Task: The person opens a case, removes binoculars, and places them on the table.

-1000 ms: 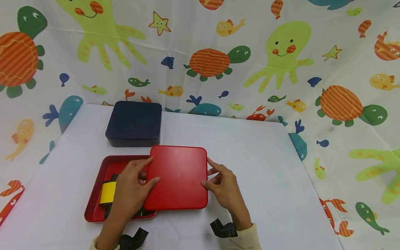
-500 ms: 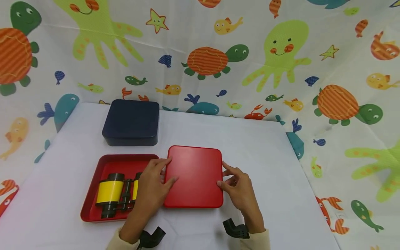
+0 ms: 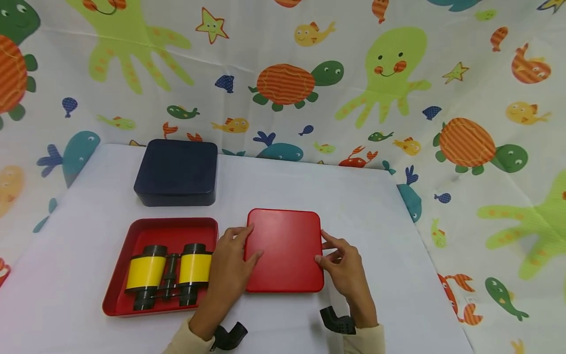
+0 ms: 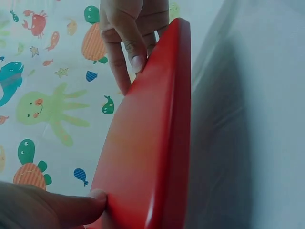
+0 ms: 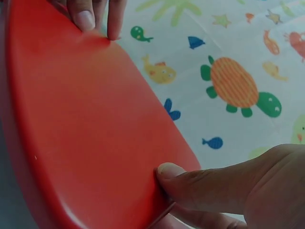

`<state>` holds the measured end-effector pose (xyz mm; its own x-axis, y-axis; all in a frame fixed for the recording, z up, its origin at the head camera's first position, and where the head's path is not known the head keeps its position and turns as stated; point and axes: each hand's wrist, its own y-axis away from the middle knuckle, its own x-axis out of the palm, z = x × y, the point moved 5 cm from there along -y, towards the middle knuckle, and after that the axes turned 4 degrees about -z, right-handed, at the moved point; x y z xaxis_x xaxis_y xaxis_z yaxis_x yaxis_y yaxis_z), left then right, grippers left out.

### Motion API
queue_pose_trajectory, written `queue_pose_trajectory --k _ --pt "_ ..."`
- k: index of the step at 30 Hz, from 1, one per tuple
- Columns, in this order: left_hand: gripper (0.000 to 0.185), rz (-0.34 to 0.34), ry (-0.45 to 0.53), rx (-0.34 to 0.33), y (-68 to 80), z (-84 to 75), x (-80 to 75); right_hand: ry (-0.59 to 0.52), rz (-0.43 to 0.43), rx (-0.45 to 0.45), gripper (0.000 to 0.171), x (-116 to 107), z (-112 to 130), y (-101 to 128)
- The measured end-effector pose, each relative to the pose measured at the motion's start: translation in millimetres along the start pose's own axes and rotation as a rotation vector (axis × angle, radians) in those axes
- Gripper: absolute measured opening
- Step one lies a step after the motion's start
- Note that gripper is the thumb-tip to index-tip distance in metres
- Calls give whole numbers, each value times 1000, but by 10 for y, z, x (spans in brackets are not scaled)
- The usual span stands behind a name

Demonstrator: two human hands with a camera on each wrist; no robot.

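Observation:
A red rectangular lid (image 3: 285, 250) with rounded corners is held between both hands, its smooth top facing up. My left hand (image 3: 231, 263) grips its left edge, thumb on top. On the opposite edge my right hand (image 3: 345, 268) pinches it, thumb over the rim and fingers at the side. In the left wrist view a shadow lies on the cloth below the lid (image 4: 147, 129). Left of my left hand stands an open red box (image 3: 174, 227), with black-and-yellow binoculars (image 3: 170, 275) lying inside. My left hand and forearm overlap the box's right side.
Behind the red box sits a closed dark blue box (image 3: 177, 172). All stand on a table covered with white cloth (image 3: 376, 221). A curtain (image 3: 247, 44) printed with sea animals hangs at the back and sides.
Both hands have carried the red lid rightward, off the open red box and onto its right side. The binoculars, partly covered before, now show almost whole. The head view has shifted slightly.

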<state>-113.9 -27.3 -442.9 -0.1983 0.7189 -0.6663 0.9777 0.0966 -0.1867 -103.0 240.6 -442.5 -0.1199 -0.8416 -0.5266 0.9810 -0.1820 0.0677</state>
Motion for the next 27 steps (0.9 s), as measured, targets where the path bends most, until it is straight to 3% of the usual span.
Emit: queue_pose_trajectory --k 10,16,27 --pt "77 18 -73 15 46 -12 179 75 -30 40 66 86 -175 -54" --pt "76 -12 -110 46 78 43 228 109 -46 28 66 165 -246 -76" --pt "68 -35 -85 83 95 120 308 193 -98 -3 58 232 -278 -63"
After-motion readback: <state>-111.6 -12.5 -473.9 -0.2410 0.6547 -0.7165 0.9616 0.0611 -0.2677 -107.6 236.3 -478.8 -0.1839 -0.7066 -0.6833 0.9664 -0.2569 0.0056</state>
